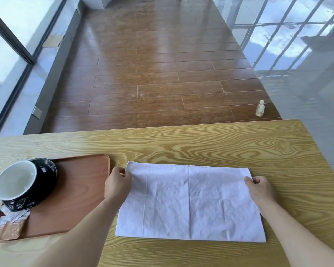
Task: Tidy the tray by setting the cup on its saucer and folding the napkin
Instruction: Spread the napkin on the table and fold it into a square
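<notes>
A white napkin [189, 203] lies flat on the wooden table, right of the tray, folded into a wide rectangle with creases across it. My left hand [117, 185] pinches its far left corner. My right hand [259, 187] pinches its far right corner. A black patterned cup [21, 186] with a white inside stands on a dark saucer [51, 167] at the left end of the reddish-brown tray [81, 189].
Several small paper sachets [10, 224] lie on the tray's near left corner. The table's far edge [162, 128] runs just beyond the napkin, with wood floor below. A small clear bottle [260, 108] stands on the floor at the right. Glass walls flank both sides.
</notes>
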